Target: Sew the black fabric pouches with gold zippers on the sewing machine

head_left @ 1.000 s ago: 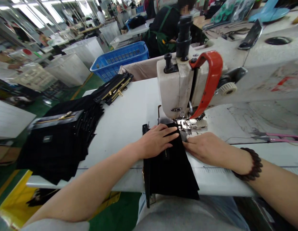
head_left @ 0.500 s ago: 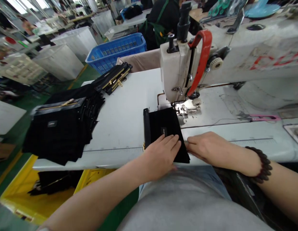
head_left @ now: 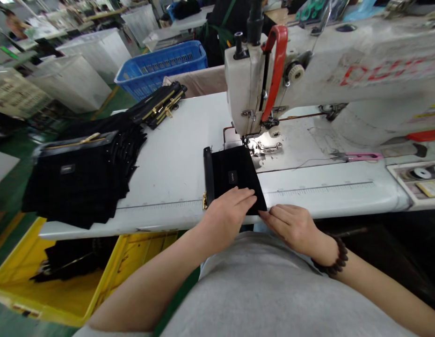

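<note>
A black fabric pouch piece (head_left: 222, 164) lies flat on the white sewing table, with a small dark label on its face. A zipper strip with gold hardware runs down its left side. Its far right corner sits at the presser foot of the sewing machine (head_left: 238, 84). My left hand (head_left: 229, 210) rests palm down on the near part of the piece, fingers stretched out together. At the near right corner, my right hand (head_left: 291, 224) has its thumb and fingers pinched on the fabric edge; the fingertips partly hide that corner.
A stack of black pouch pieces (head_left: 77, 182) overhangs the table's left side, with zippered ones (head_left: 161, 105) behind. Pink thread snips (head_left: 361, 157) lie right of the needle. Below left stands a yellow crate (head_left: 73, 304); a blue basket (head_left: 161, 70) is beyond the table.
My right hand has moved along the right edge of the piece to its near corner. My left hand stays on the fabric. The whole view has shifted slightly.
</note>
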A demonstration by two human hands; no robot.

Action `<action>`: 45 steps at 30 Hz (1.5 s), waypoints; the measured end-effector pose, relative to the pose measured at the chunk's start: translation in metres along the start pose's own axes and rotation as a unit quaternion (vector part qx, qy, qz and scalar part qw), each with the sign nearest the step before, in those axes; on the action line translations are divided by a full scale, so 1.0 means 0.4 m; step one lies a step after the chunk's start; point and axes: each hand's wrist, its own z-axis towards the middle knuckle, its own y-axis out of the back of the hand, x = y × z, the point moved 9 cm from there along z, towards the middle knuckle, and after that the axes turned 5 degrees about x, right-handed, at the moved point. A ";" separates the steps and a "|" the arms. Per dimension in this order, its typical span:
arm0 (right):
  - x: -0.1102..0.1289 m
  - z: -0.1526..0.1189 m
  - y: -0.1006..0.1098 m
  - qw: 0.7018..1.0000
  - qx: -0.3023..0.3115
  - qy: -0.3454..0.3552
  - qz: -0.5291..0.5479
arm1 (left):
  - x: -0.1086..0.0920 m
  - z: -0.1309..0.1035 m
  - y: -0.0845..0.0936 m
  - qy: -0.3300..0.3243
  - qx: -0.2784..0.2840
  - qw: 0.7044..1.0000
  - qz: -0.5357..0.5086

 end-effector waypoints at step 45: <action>-0.001 0.013 0.030 0.998 -0.026 0.058 0.012 | -0.033 -0.018 -0.050 -0.076 0.040 0.990 0.113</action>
